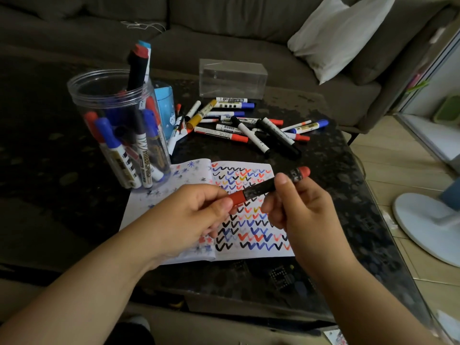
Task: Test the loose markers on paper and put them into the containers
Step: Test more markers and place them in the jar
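Observation:
A black marker with red ends (263, 186) is held level above the open notebook (239, 175). My left hand (196, 215) pinches its red cap at the left end. My right hand (298, 202) grips the black barrel. The notebook's page is covered with rows of black, blue, red and yellow check marks. A clear round jar (117, 125) at the left holds several markers. Behind it stands a blue cup (165, 105). A pile of loose markers (249, 123) lies beyond the notebook, in front of a clear rectangular box (232, 78).
The dark speckled table (336, 195) ends in a right edge near a white fan base (428, 225) on the floor. A grey sofa (224, 28) with a white cushion (341, 33) runs behind the table.

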